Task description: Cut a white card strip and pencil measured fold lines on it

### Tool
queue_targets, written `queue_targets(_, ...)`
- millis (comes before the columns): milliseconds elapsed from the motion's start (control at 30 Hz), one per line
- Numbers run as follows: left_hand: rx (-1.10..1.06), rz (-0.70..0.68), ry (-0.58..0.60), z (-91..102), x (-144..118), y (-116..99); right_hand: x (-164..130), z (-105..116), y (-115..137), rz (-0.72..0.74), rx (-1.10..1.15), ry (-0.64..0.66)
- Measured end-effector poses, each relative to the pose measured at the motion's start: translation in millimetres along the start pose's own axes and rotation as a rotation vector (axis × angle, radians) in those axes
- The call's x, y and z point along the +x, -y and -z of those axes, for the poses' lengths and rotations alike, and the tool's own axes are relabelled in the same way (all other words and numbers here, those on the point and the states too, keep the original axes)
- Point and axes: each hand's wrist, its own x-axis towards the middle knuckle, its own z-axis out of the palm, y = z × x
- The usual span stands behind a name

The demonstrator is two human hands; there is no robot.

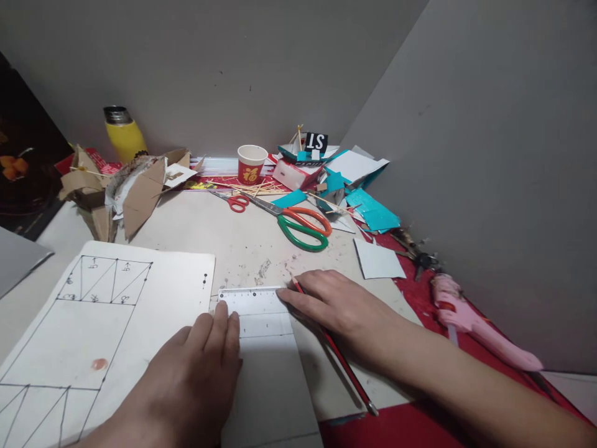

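Two hands: both on the desk
Left hand: flat, open, pressing ruler
Right hand: seemingly holding pencil at ruler's end

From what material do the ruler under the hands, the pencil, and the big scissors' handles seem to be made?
The ruler looks like clear plastic: the sheet shows through it, with printed marks along its edge. The pencil under the right hand seems to be wood with glossy red paint. The scissors' handles, one orange and one green, look like smooth moulded plastic; the blades look like bare metal.
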Motion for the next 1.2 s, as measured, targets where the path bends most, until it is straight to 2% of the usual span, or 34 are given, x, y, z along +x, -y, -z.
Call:
queue_targets(333,0.031,-0.01,0.024,7.2,0,-1,3,1,-6,0.026,-0.033,0.057)
queue_targets(667,0.026,-0.039,0.004,9.5,2,-1,1,-1,-6,0.023,0.014,0.038)
queue_targets(800,0.023,-0.026,0.047,14.5,4,0,0,0,-6,0.036,0.003,0.02)
queue_targets(967,0.017,-0.025,0.042,17.6,4,1,1,2,-4,0.031,-0.01,0.019)
queue_targets(1100,-0.021,-0.002,0.105,17.3,4,1,1,2,-4,0.033,-0.013,0.015)
queue_targets(1200,-0.024,-0.006,0.075,15.4,3,2,2,1,-5,0.031,-0.01,0.021)
